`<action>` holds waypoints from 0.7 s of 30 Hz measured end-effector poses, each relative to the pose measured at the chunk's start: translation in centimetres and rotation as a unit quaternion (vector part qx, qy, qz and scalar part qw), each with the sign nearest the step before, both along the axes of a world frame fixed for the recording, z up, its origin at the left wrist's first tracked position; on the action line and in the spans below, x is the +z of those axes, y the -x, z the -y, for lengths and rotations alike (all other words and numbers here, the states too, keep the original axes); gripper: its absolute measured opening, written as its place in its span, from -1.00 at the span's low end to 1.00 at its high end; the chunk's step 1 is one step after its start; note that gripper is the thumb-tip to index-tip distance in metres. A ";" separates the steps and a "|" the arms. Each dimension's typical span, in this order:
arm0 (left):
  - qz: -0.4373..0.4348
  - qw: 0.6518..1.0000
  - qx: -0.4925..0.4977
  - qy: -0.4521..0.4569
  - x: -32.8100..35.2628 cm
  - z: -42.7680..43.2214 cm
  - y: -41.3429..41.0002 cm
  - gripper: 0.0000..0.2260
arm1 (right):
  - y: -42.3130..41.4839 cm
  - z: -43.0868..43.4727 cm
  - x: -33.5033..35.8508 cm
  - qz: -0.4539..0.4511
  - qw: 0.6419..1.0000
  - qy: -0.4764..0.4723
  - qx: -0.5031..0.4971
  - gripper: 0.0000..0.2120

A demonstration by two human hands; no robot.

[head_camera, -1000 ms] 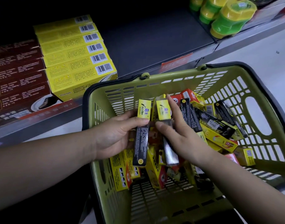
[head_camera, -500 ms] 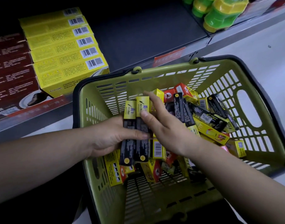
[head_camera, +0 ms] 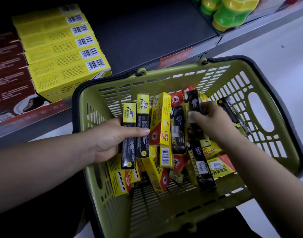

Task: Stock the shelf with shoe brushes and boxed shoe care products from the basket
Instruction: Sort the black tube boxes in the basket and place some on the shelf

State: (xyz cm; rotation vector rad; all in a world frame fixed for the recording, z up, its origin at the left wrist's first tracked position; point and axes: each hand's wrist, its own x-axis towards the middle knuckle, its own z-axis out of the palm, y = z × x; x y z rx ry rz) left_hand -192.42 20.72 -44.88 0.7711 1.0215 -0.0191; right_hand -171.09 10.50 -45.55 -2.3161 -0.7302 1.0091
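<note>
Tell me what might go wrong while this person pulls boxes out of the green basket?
1. The left hand holds two slim black-and-yellow boxes pinched under its thumb; adding a third could make them slip into the olive-green plastic basket.
2. The right hand grips a slim black box from a loose, criss-crossed pile; neighbours may topple or get dented.

Two slim black card boxes w/ yellow tops [head_camera: 136, 133]: "Jazz & Blues" + blue 爵士. Blurry black card box [head_camera: 194, 103] & long black card box [head_camera: 200, 162]: 爵士 too. Big yellow card boxes [head_camera: 61, 73], top left: "ЛАНОЛИН" upside down, + barcodes, nos. too small to read. Flat yellow-red card box [head_camera: 221, 166]: 皮鞋美容.
</note>
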 end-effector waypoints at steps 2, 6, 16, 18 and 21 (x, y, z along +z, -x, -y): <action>-0.004 1.000 0.004 0.011 0.2 -0.1 0.0 0.20 | 0.5 -0.3 1.1 -0.195 0.968 -0.109 -0.112 -0.81; 0.002 0.999 0.008 0.031 0.2 -0.1 0.0 -0.20 | 3.0 -1.2 2.0 -0.260 0.920 -0.252 -0.149 -0.83; 0.012 0.997 0.082 0.005 0.6 -0.2 0.3 -0.19 | 4.0 -0.5 2.1 -0.202 0.915 -0.308 -0.167 -0.72; 0.025 0.995 0.093 -0.002 0.9 -0.2 0.3 -0.08 | 3.8 -0.2 2.2 -0.209 0.908 -0.297 -0.207 -0.86; 0.058 0.994 0.087 -0.019 1.4 -0.5 0.2 -0.22 | 3.7 0.1 2.4 -0.286 0.886 -0.267 -0.250 -0.83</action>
